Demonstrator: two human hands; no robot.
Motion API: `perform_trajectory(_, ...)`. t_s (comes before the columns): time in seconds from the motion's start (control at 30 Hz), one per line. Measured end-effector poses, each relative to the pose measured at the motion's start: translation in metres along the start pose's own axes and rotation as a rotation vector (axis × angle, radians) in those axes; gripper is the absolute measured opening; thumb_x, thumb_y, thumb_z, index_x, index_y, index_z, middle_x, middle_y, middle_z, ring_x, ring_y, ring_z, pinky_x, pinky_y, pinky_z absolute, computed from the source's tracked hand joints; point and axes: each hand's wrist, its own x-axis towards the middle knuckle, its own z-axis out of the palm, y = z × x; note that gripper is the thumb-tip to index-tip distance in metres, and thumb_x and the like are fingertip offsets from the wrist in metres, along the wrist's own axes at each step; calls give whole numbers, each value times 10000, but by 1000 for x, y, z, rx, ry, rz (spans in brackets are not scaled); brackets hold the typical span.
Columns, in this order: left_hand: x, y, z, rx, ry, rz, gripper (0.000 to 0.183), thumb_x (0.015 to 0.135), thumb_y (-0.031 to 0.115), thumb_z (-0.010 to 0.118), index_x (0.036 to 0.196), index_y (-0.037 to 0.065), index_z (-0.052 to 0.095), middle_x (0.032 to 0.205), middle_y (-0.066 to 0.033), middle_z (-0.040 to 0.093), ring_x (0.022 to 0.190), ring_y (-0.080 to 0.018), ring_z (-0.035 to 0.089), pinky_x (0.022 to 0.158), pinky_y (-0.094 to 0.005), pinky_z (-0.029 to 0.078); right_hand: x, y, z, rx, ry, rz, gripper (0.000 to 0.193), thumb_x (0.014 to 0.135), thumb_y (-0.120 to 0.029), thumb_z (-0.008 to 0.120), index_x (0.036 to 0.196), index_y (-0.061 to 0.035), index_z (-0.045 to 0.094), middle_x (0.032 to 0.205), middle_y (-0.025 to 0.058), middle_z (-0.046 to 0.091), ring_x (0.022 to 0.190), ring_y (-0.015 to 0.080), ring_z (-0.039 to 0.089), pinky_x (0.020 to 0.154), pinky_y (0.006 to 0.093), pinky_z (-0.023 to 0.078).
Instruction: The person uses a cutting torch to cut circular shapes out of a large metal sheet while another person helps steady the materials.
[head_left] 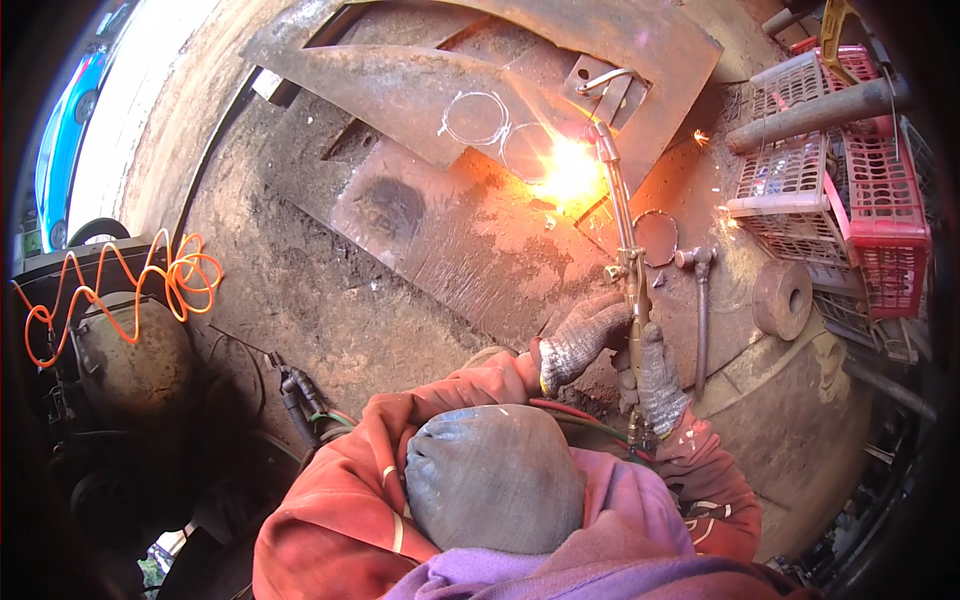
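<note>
A long brass-coloured cutting torch [640, 292] points away from me, its bent head beside a glaring flame [568, 178] over a rusty steel plate [420, 100]. My right hand [660, 380], in a grey knitted glove, is wrapped round the torch's handle. From the left, my left hand [583, 340], gloved alike, is closed against the torch body; its fingertips are partly hidden. Chalk circles [475, 118] are drawn on the plate near the flame, whose glare hides the spot being heated. Red and green hoses [580, 415] run by the handle's rear end.
A hammer [701, 300] lies right of the torch, next to a thick round metal ring [783, 300]. Pink and white plastic crates [885, 220] stand at right under a pipe [815, 115]. At left are a coiled orange hose [130, 320], a dusty tank [135, 360] and a second torch [295, 395].
</note>
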Motion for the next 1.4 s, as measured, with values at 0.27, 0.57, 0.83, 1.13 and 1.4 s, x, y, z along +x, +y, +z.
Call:
perform_trajectory(0.27,3,-11,-11,194,-5,123,345,974,277,573,1225,44,615,997,-33,650,837,-122,610,744,-284,502,-2,-3,5,146,-47,5,530,909,-699,455,986,-188,573,611,-19,510,395,91,432,336,246,362)
perform_trajectory(0.57,-3,2,-3,2,25,6,362,975,270,579,1248,34,605,1031,-42,660,876,-135,625,773,-289,509,4,3,4,38,-21,-56,553,902,-710,457,988,-177,578,625,-18,531,411,83,447,342,244,356)
perform_trajectory(0.83,1,13,7,47,-7,-10,314,982,239,569,1221,39,610,1041,-40,658,894,-129,620,811,-289,504,-8,4,-3,112,-56,-32,782,772,-882,400,934,-135,562,578,-20,501,402,87,441,350,248,366)
perform_trajectory(1.13,5,19,22,270,-227,254,377,985,212,585,1305,18,547,1143,-25,620,1001,-103,560,858,-280,483,-42,-20,-8,147,-114,-141,884,713,-943,331,994,-135,555,607,-22,500,415,94,439,366,240,360)
perform_trajectory(1.4,6,22,24,112,-154,-13,300,995,250,557,1207,43,602,1002,-9,611,879,-97,518,758,-274,456,-31,-12,-15,106,-114,-122,904,753,-923,294,1060,-122,577,605,-41,485,440,74,427,389,229,347)
